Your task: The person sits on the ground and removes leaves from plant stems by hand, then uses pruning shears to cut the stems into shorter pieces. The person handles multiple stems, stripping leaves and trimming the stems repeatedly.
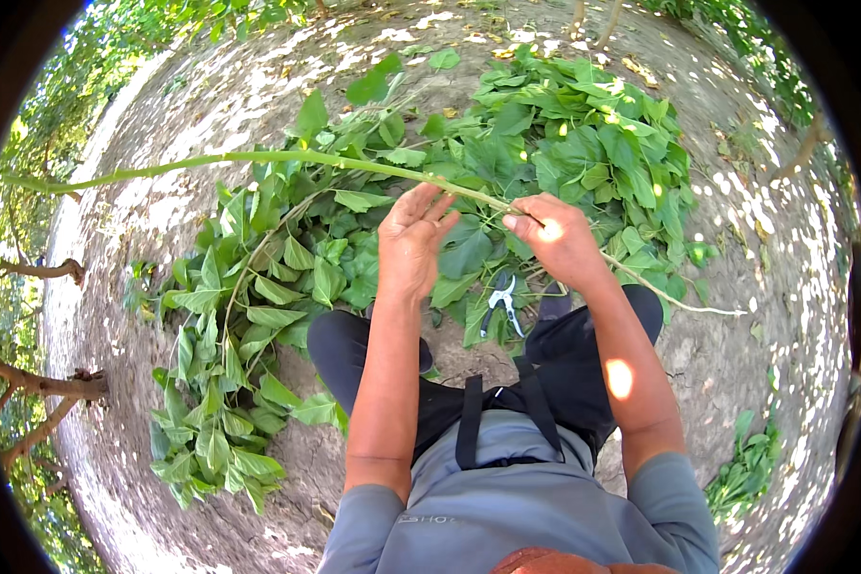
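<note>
A long green stem stripped of its leaves (258,156) runs across the view in front of me, from the far left to my right hand (556,240), which is closed around its thinner brownish part. My left hand (416,233) is just below the stem, palm up with fingers apart; whether its fingertips touch the stem is unclear. Pruning shears with white metal and dark handles (503,305) lie on leaves between my feet. A heap of picked green leaves (588,143) is beyond my right hand, and leafy cut branches (258,287) lie to the left.
A bare thin twig (674,300) sticks out to the right past my forearm. Brown tree branches (50,385) reach in at the left edge. A small bunch of greens (746,459) lies on the bare soil (725,373) at lower right. Trees and foliage border the view.
</note>
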Action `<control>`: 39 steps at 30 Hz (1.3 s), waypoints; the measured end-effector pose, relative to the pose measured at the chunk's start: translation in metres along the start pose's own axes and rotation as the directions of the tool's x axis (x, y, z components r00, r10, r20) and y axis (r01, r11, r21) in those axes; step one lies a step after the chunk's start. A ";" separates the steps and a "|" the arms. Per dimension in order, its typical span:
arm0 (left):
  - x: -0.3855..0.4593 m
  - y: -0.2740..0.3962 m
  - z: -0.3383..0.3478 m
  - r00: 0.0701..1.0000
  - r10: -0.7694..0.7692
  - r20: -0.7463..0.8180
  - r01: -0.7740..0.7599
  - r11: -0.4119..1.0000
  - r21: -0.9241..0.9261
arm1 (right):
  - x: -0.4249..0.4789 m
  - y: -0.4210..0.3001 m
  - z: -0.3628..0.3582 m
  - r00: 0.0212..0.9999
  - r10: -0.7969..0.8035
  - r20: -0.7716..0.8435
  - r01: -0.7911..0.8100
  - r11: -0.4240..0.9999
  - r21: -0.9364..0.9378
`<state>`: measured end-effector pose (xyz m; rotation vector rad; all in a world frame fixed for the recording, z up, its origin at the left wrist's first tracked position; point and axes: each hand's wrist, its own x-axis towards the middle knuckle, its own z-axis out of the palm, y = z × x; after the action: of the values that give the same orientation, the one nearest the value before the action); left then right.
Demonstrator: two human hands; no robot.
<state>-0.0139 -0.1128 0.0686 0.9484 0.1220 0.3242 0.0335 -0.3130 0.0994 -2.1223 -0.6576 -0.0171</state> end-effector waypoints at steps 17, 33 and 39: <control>0.021 -0.071 0.060 0.946 -0.094 0.310 -0.006 0.951 0.308 | 0.004 -0.044 0.022 0.851 -0.361 -0.381 0.358 0.930 -0.084; 0.030 0.106 0.073 0.870 0.240 0.430 -0.355 0.911 0.209 | -0.083 0.166 -0.063 0.823 0.347 -0.450 -0.532 0.750 -0.393; 0.021 0.150 0.019 0.861 0.347 0.372 -0.431 0.886 0.172 | -0.073 0.166 -0.056 0.925 0.208 -0.317 -0.322 0.874 -0.364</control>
<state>-0.0220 -0.0398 0.2023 1.2686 -0.3567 0.5298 0.0599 -0.4657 -0.0108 -2.5406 -0.1990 -0.3123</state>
